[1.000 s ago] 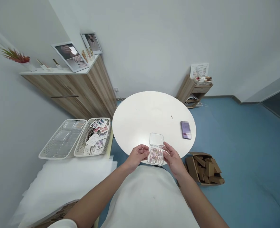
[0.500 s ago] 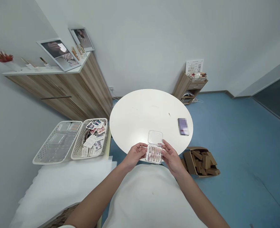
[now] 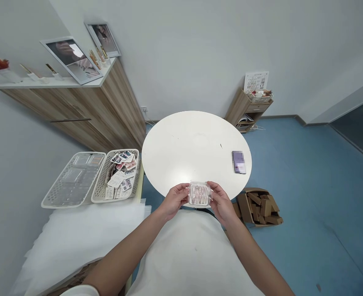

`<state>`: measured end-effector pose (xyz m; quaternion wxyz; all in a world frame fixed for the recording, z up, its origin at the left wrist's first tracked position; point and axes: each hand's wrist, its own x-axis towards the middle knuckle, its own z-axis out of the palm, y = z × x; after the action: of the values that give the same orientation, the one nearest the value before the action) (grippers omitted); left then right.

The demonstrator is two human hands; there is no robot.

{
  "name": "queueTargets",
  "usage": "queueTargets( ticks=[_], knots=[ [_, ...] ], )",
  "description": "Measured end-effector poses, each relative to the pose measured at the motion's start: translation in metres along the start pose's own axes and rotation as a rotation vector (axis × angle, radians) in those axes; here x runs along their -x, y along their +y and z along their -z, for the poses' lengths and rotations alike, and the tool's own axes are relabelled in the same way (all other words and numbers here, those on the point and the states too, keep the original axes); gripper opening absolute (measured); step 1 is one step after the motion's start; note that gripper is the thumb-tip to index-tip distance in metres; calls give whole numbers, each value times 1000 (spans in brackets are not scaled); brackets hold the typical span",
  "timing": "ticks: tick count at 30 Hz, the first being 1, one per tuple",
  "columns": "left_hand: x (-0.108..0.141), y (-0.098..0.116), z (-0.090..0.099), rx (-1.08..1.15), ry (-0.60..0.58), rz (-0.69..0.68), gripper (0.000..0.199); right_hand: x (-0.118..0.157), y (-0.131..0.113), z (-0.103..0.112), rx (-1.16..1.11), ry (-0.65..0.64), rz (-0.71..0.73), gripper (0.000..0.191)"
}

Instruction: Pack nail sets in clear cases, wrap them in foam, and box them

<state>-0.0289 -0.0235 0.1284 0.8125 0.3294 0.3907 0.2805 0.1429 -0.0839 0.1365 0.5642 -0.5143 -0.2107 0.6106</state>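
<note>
A small clear plastic case of press-on nails (image 3: 199, 194) is held between both hands at the near edge of the round white table (image 3: 187, 144). Its lid now lies down over the rows of pink nails; whether it is latched I cannot tell. My left hand (image 3: 173, 202) grips the case's left side, thumb and fingers closed on it. On the opposite side, my right hand (image 3: 221, 203) pinches the right edge. A purple pixelated item (image 3: 238, 162) lies near the table's right edge.
To the left stand a white basket of nail cards (image 3: 99, 195) and a basket of clear cases (image 3: 73, 201), beside white sheets (image 3: 89, 234). A cardboard box of small brown boxes (image 3: 246, 207) is on the floor at right. A wooden cabinet (image 3: 122, 102) stands at back left.
The case's clear lid, raised half a second ago, has swung down over the nails. Both hands have kept hold of its sides.
</note>
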Motion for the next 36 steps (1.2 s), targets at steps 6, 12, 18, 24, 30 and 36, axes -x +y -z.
queueTargets(
  ticks=[6,12,18,24,30,36],
  knots=[
    [-2,-4,1,62,27,-12,37,12,-4,-6,-101,-25,-28,40],
    [-4,-7,1,73,52,-13,39,24,-2,-8,-67,-23,-109,54],
    [-7,-11,-1,44,52,-19,35,26,2,-4,-79,13,-101,49],
    [-2,-11,-2,-116,6,-51,44,22,5,-2,-42,93,-62,51],
    [0,-25,-3,-236,14,-23,64,18,13,3,23,123,-43,51],
    [-5,-35,-10,-246,2,-107,44,13,13,9,134,78,-61,52]
  ],
)
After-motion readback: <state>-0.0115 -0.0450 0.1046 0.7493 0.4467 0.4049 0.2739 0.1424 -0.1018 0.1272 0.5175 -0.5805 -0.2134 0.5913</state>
